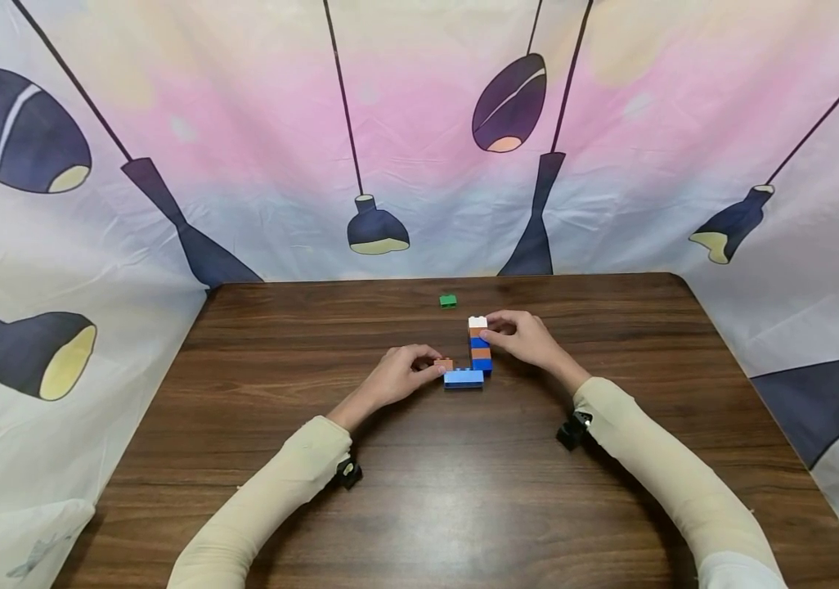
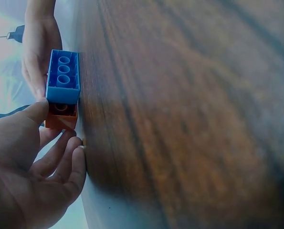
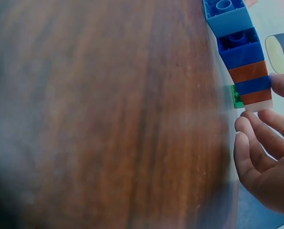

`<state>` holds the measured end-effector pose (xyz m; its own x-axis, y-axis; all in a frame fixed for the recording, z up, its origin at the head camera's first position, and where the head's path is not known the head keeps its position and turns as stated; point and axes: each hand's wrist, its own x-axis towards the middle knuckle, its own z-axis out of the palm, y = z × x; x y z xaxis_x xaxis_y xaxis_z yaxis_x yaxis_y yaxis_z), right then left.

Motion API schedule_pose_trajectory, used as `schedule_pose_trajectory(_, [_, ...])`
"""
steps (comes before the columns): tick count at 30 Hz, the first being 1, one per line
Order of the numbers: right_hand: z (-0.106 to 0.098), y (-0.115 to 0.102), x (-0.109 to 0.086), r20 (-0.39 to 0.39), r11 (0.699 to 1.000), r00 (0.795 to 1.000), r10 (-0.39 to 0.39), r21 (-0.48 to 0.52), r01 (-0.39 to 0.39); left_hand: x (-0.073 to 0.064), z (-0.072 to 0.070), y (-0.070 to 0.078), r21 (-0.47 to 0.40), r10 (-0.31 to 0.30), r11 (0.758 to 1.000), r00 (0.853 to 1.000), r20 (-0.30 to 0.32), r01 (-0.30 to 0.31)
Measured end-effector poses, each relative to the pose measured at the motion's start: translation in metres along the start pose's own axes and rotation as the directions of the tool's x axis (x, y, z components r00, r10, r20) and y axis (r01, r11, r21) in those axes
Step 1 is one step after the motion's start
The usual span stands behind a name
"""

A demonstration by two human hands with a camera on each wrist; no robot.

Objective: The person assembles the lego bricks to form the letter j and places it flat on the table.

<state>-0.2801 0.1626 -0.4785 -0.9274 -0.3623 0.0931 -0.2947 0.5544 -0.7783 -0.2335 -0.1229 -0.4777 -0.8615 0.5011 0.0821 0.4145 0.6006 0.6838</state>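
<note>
Studded toy building bricks are joined into one piece, with undersides showing in the wrist views. A long light blue brick [image 1: 463,380] lies nearest the person. My left hand [image 1: 399,376] pinches the small orange brick [image 2: 61,122] at its left end between thumb and fingers. From its right end a row of blue and orange bricks [image 1: 481,354] runs away to a white brick [image 1: 477,321]. With thumb and fingertips, my right hand [image 1: 527,339] holds the far part of this row. In the right wrist view, the thumb [image 3: 283,86] touches its side near the blue and orange bricks.
A loose green brick [image 1: 448,301] lies near the back edge of the dark wooden table [image 1: 419,483]. Behind the table hangs a patterned cloth [image 1: 419,123] with printed lamps. Small black devices sit at both wrists.
</note>
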Motion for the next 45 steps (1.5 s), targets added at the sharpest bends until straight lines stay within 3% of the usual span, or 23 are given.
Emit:
schedule_pose_trajectory(18, [0.003, 0.001, 0.006, 0.039, 0.998, 0.998, 0.058, -0.029, -0.057, -0.001, -0.002, 0.000, 0.015, -0.005, 1.000, 1.000, 0.018, 0.005])
schedule_pose_trajectory(26, [-0.013, -0.004, 0.013, 0.078, 0.995, 0.996, 0.045, -0.088, -0.038, 0.001, -0.003, 0.002, -0.028, -0.020, 0.999, 1.000, 0.021, 0.021])
schedule_pose_trajectory(35, [-0.029, -0.007, 0.038, 0.038, 0.994, 0.999, 0.004, -0.109, 0.000, 0.002, 0.001, 0.007, 0.041, 0.036, 0.998, 0.998, 0.060, -0.039])
schedule_pose_trajectory(45, [-0.022, -0.013, 0.069, 0.086, 0.985, 0.995, -0.048, -0.158, 0.061, 0.003, 0.004, 0.006, 0.037, 0.031, 0.999, 0.997, 0.073, -0.033])
